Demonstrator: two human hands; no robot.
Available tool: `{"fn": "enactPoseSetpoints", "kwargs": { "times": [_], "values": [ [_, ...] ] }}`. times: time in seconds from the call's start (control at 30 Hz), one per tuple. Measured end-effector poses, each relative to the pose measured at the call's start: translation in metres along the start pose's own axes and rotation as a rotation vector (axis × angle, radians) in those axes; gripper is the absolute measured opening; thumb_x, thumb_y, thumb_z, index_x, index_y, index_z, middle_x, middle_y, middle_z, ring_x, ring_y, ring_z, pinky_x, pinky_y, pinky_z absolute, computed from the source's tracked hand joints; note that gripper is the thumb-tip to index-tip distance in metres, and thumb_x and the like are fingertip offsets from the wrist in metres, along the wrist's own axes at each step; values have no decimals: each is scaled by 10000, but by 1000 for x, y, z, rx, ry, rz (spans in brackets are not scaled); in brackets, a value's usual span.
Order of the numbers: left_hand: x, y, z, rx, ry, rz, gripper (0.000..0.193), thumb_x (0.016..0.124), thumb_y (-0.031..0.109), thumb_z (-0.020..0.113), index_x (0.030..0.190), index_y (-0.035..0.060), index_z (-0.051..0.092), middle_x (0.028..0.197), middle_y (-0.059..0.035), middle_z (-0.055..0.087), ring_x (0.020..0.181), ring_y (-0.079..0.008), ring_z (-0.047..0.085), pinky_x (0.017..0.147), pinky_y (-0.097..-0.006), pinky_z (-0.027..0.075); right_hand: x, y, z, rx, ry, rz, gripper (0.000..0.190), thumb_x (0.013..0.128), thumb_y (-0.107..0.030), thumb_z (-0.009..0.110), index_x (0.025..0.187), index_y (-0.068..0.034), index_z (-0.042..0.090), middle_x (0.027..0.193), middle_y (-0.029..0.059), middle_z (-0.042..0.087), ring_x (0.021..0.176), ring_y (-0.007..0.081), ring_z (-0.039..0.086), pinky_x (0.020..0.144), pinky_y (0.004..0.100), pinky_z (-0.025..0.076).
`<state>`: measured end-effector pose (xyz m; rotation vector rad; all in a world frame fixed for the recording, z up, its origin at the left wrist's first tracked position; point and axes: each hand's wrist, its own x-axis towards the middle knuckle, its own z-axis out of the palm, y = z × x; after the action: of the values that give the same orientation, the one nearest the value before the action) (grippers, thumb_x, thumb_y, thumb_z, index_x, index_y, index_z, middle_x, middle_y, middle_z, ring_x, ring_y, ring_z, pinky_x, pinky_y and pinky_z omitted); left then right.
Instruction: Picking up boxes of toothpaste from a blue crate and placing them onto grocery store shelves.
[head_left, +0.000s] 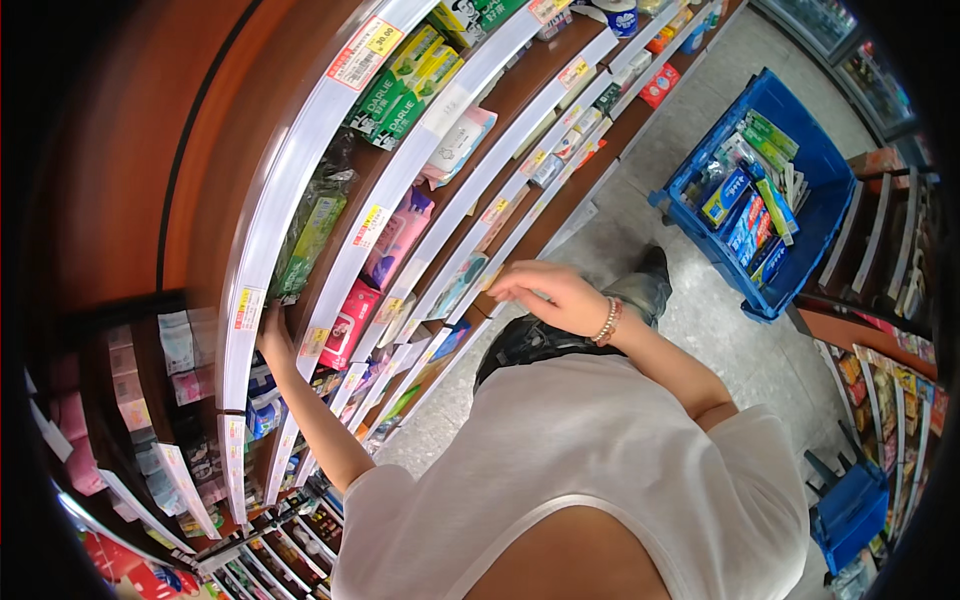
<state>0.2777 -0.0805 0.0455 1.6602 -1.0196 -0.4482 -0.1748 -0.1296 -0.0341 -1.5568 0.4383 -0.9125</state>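
Note:
My left hand (273, 331) reaches into an upper shelf, its fingers mostly hidden behind the shelf's price rail (247, 330). Just beyond it lies a green Darlie toothpaste box (309, 251) with crinkled clear plastic film (334, 176) around it. Whether the fingers touch that box, I cannot tell. My right hand (555, 296), with a beaded bracelet (609, 321) at the wrist, hangs in front of my waist near the lower shelf edges. Its fingers are loosely bent, the thumb apart, with nothing seen in them.
More Darlie boxes (397, 101) stand further along the upper shelf. Pink packs (351, 322) and a white wipes pack (461, 146) fill the shelf below. A blue basket (817, 232) with several boxed goods stands on the floor right of the aisle; a blue stool-like object (855, 517) lies behind it.

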Motion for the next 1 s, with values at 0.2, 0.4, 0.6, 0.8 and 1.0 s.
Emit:
{"fn": "enactPoseSetpoints", "kwargs": {
  "times": [0.2,0.4,0.6,0.8,1.0],
  "values": [
    [13,3,3,-290,100,-349,488,932,364,394,1346,110,344,1375,-65,369,1262,-229,334,1021,-401,293,102,-13,29,-169,-45,-314,335,864,-52,495,1196,-29,455,1055,149,507,952,272,534,823,326,451],
    [28,3,12,-365,132,-364,433,921,326,457,1293,109,406,1295,-72,454,1173,-230,436,960,-415,385,214,-12,68,-475,77,-226,470,815,-198,555,1219,0,419,1150,244,466,1050,397,469,917,413,394],
    [31,6,32,-539,243,-292,385,923,279,464,1248,74,442,1271,-92,473,1157,-225,448,980,-393,368,266,-1,86,-866,-53,115,659,812,-521,467,1315,-100,404,1306,179,429,1224,375,352,978,449,313],
    [18,16,49,-565,304,-179,368,933,274,452,1229,55,448,1252,-100,478,1141,-216,457,965,-362,385,279,6,74,-285,42,69,664,811,-455,531,1311,-43,387,1322,174,418,1237,281,379,1009,384,313],
    [2,37,48,-630,217,-99,362,937,277,440,1199,28,466,1214,-111,507,1093,-230,507,937,-387,433,279,9,71,326,215,35,686,800,-345,619,1322,-9,327,1271,156,449,1172,255,439,995,322,348]
  ]
}}
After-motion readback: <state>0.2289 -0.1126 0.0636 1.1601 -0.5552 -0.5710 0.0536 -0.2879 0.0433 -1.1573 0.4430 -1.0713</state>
